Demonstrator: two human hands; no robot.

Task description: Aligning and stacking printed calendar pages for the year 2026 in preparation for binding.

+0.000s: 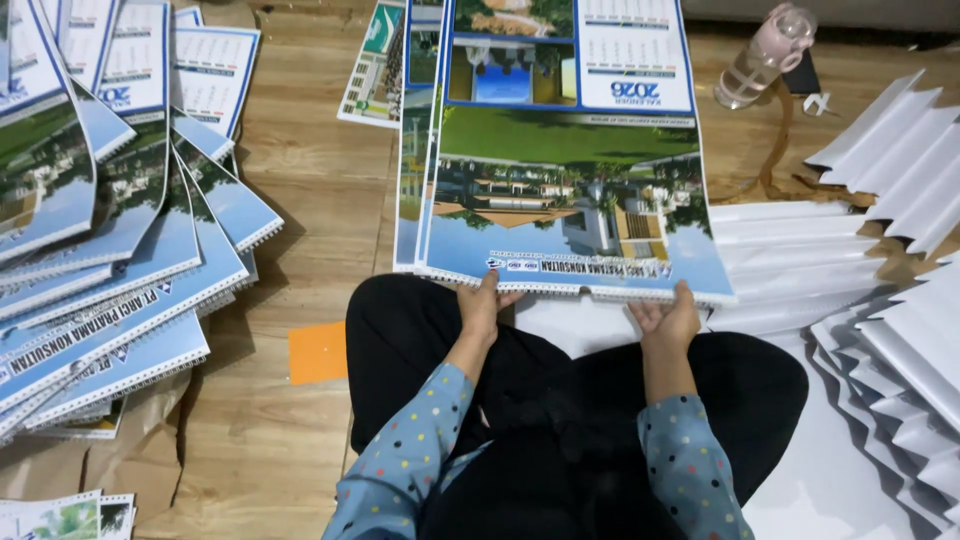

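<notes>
Blue and green print covers the wall calendar (565, 160) that we hold over our lap, a tall sheet whose long axis runs straight away from us, from our knees toward the far edge of the wooden floor (300, 200). Its punched, perforated short edge is nearest us, and the picture and date grid read upside down from our seat, so its head points at us. Our left hand (482, 305) grips that near edge toward its left part, thumb on top and fingers curled under the paper; our right hand (668, 318) grips the same edge near its right corner, closed on the sheet in the same way. Just under and to the left of the held sheet, more calendar sheets (412, 150) show as a narrow strip, and their near edges line up with ours. To our left a fanned pile of bound calendars (120, 290) spreads across the floor, well apart from the held sheet, with a bare strip of boards and an orange paper square (318, 352) between. To our right, folded white paper sleeves (880, 300) lie in overlapping rows, reaching close under the calendar's right edge. A clear pink-capped bottle (760, 55) lies on the floor beyond the far right corner. Open room is mostly on the left, over the bare boards.
</notes>
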